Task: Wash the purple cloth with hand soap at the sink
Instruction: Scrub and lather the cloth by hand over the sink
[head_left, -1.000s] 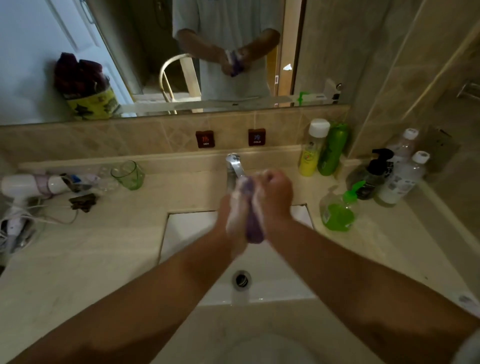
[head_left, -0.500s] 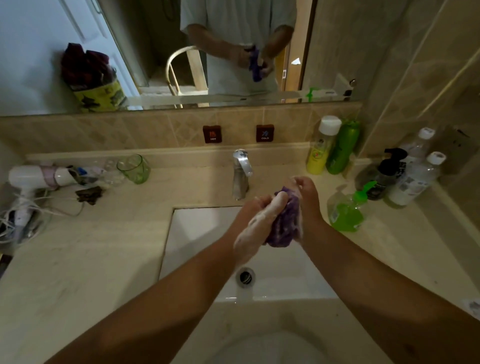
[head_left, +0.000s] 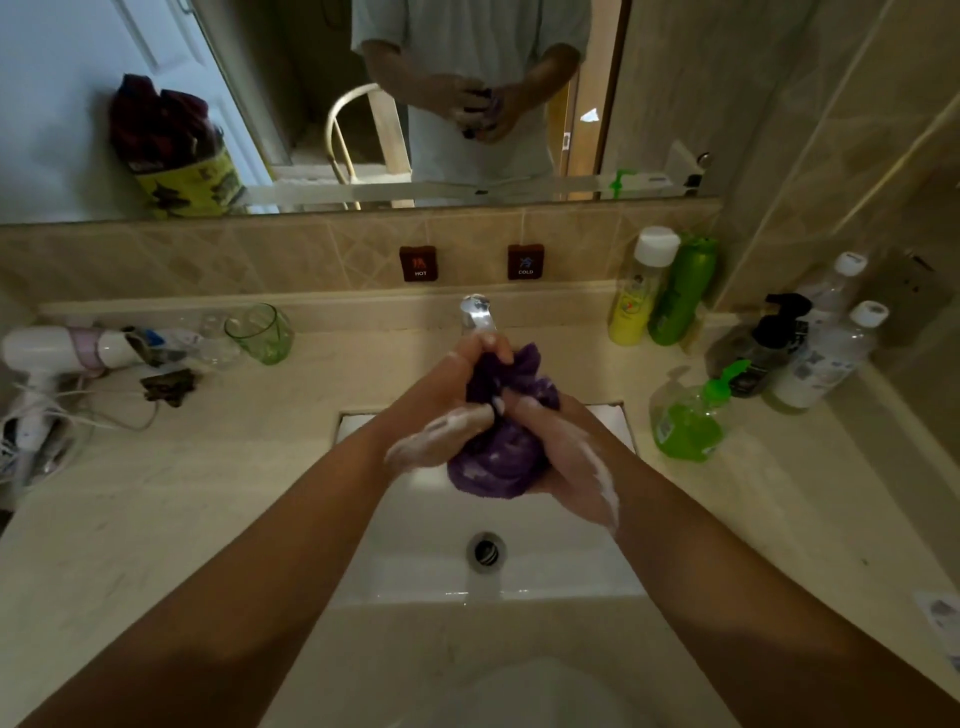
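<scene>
Sink basin: a white rectangular basin (head_left: 545, 561) set into a pale beige stone counter (head_left: 182, 493), with a round metal drain (head_left: 485, 552) near its front.
Right hand: the right hand (head_left: 563, 457) is held over the basin, palm turned inward, streaked with white lather down its outer edge; its fingers curl round the lower part of the cloth and grasp it.
Left hand: the left hand (head_left: 452, 400) reaches in from the other side, lather on its back; its fingers are clenched on the upper folds of the cloth, with the thumb lying across the front.
Cloth: the crumpled purple fabric cloth (head_left: 506, 441) is bunched into a wad between both hands, above the basin and just in front of the tap, with small flecks of foam on its folds.
Tap: a chrome faucet (head_left: 477, 312) stands upright behind the hands.
Soap: a clear pump bottle of green liquid with a green nozzle (head_left: 688, 421) stands on the counter to the right of the basin; its label is too small to read.
Other bottles: a black pump bottle (head_left: 769, 348) and two clear white-capped bottles (head_left: 826, 358) stand further right; a yellow bottle with a white cap (head_left: 636, 291) and a green bottle (head_left: 680, 291) stand against the back wall.
Left counter: a white hair dryer (head_left: 57, 348) with its cord, and a green glass tumbler (head_left: 260, 332).
Writing: two dark square wall plaques read "HOT" (head_left: 418, 264) and "COLD" (head_left: 525, 261).
Mirror: the mirror (head_left: 78, 104) reflects the person's hands on the cloth.
</scene>
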